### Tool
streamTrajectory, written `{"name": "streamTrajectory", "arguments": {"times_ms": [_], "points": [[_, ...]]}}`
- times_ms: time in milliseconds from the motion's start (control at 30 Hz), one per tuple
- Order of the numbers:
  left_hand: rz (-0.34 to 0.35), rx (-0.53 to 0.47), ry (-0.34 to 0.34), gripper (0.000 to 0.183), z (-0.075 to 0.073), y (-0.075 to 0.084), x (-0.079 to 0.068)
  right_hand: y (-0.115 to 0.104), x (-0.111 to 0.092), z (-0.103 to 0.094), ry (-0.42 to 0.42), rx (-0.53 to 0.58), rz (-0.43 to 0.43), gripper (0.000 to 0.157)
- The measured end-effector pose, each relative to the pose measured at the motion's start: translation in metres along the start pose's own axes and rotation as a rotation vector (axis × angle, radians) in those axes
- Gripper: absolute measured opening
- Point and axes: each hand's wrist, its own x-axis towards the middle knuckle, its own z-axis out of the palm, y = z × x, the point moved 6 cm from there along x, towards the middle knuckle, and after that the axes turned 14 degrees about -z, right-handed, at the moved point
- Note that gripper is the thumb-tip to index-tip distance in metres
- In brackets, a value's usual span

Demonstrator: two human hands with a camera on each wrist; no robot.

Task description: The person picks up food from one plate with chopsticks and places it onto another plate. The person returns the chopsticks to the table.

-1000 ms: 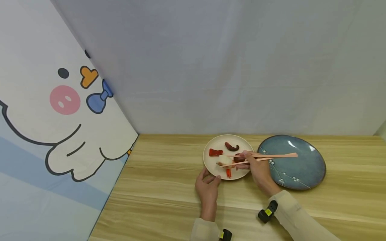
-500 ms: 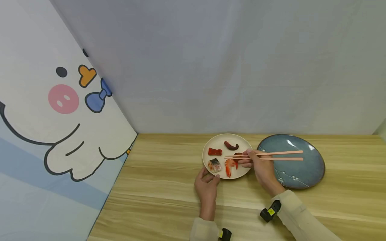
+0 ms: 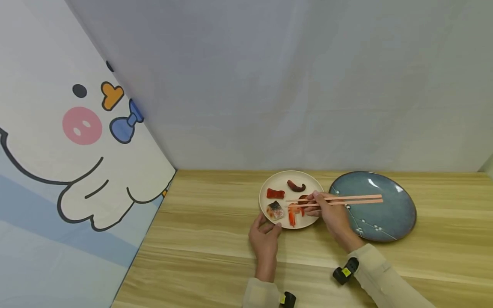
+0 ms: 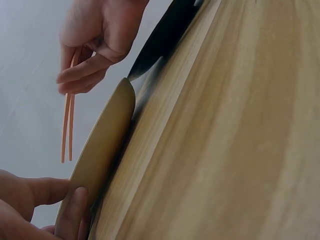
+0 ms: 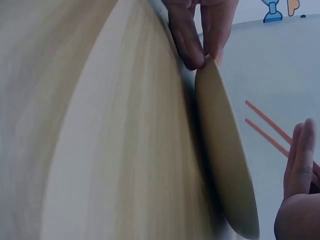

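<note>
My left hand (image 3: 264, 237) grips the near-left rim of a small cream plate (image 3: 276, 181), thumb above and fingers underneath. In the right wrist view the plate's rim looks lifted off the table there. My right hand (image 3: 334, 218) holds a pair of pink chopsticks (image 3: 362, 197) over the plate's right side, their tips slightly apart with nothing between them. On the plate lie a red strip (image 3: 275, 194), a dark curled tentacle piece (image 3: 295, 185), a silver-skinned fish slice (image 3: 275, 210) and an orange shrimp (image 3: 292, 217). Another dark red piece is partly hidden behind the chopsticks.
A larger blue oval plate (image 3: 389, 214) with white blossom patterns stands right of the cream plate, partly under my right hand. Both are on a wooden table (image 3: 200, 239). A grey curtain (image 3: 269, 85) hangs behind, and a cartoon-printed sheet (image 3: 38, 171) is at left.
The chopsticks have come away from the fish slice, which earlier showed a white side and now lies dark skin up at the plate's lower left. My left hand has stayed on the rim.
</note>
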Motion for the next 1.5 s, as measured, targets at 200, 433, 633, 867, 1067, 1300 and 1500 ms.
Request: {"name": "streamTrajectory", "arguments": {"times_ms": [200, 433, 633, 867, 1067, 1300, 1500], "points": [[0.002, -0.003, -0.002, 0.062, 0.000, 0.000, -0.001, -0.001, -0.006, 0.011, -0.007, 0.113, 0.102, 0.025], [0.016, -0.008, -0.004, 0.061, 0.000, 0.001, -0.002, 0.002, -0.012, 0.023, -0.010, 0.079, 0.147, 0.024], [0.024, -0.008, -0.007, 0.061, 0.000, 0.002, -0.001, 0.006, -0.016, 0.033, -0.004, 0.052, 0.179, 0.022], [0.021, 0.005, -0.002, 0.062, 0.000, 0.001, 0.000, 0.008, -0.019, 0.041, 0.019, 0.026, 0.167, 0.026], [0.024, 0.011, 0.000, 0.062, 0.000, 0.003, -0.002, 0.009, -0.021, 0.048, -0.007, -0.045, 0.104, 0.033], [0.035, 0.003, 0.002, 0.061, 0.001, 0.003, -0.002, 0.005, -0.018, 0.047, -0.005, -0.144, 0.013, 0.033], [0.031, 0.011, 0.014, 0.060, 0.001, 0.001, -0.001, 0.008, -0.015, 0.046, -0.029, -0.152, 0.016, 0.031]]}}
